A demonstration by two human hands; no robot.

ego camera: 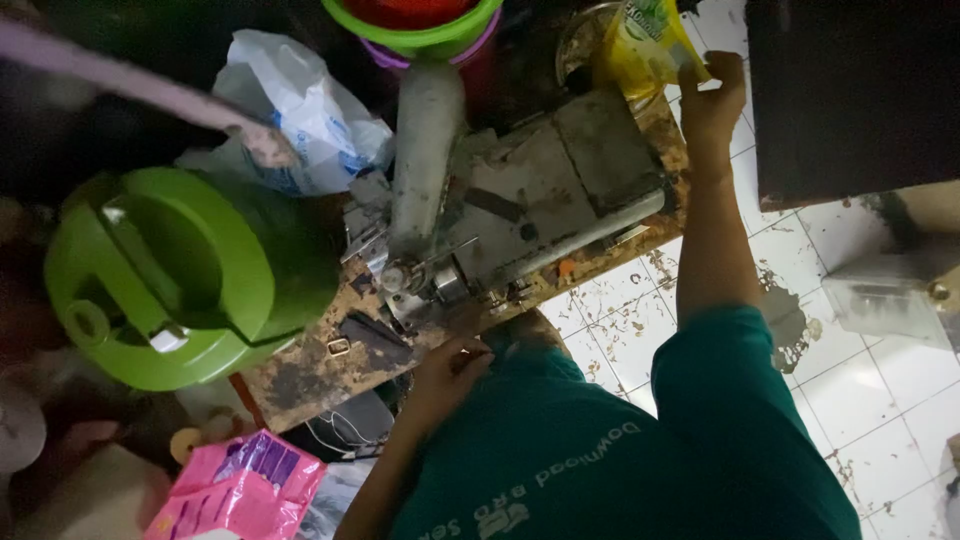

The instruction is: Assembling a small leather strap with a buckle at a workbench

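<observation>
The right hand (712, 95) reaches across the worn table (310, 375), its grip clamped on a yellow plastic pouch (645, 40) with a green label at its top, held at the far edge. The left hand (448, 372) rests at the near edge, fingers curled onto green cloth; whether its grip pinches the cloth cannot be told. A grey sewing machine (500, 200) lies between them. A white bag (305, 115) with blue print sits behind; a pink packet (240, 490) lies lower left beside a green lidded container (170, 275).
</observation>
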